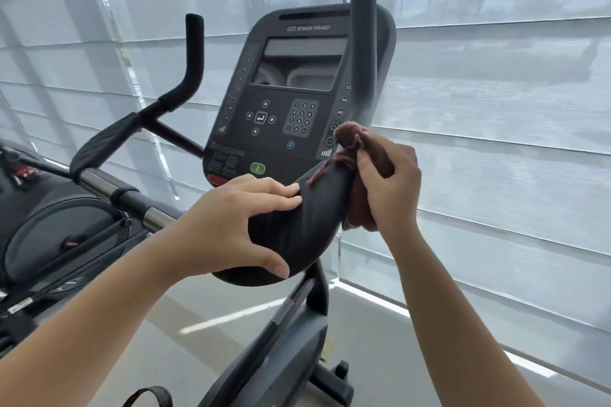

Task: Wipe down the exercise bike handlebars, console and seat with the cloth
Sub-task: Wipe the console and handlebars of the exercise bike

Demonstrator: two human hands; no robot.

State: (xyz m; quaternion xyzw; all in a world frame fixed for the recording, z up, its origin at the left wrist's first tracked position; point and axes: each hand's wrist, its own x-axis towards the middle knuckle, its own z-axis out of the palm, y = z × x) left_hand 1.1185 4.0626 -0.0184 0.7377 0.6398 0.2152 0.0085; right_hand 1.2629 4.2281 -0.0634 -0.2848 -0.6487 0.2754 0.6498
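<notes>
Cloth: a reddish-brown, frayed-edged cloth (361, 208) is bunching round the bend of the black padded right handlebar (314, 211), just below and to the right of the black keypad console (291, 92), touching the bar.
Right hand: the right hand (388, 182) is gripping the cloth, its fingers curling round it and pressing it against the bar.
Left hand: the left hand (228, 225) is resting on the same bar, beneath the console's lower edge. Its fingers are lying fairly straight over the top and its thumb is spreading underneath, steadying rather than clenching.
Long axis: the bar is running from beneath the console out to its right, then turning up and rising along the console's right edge to a tip above its top.
Key relation: the upright stretch is lying up and away from the cloth grip, and the right hand is sitting nearer to it than the left. The coming stroke is probably calling for a slide upward along that axis.
Other targets: the console face and the slim black left handlebar (193, 53), standing to the console's left, are lying apart from both hands. The seat is not showing.
</notes>
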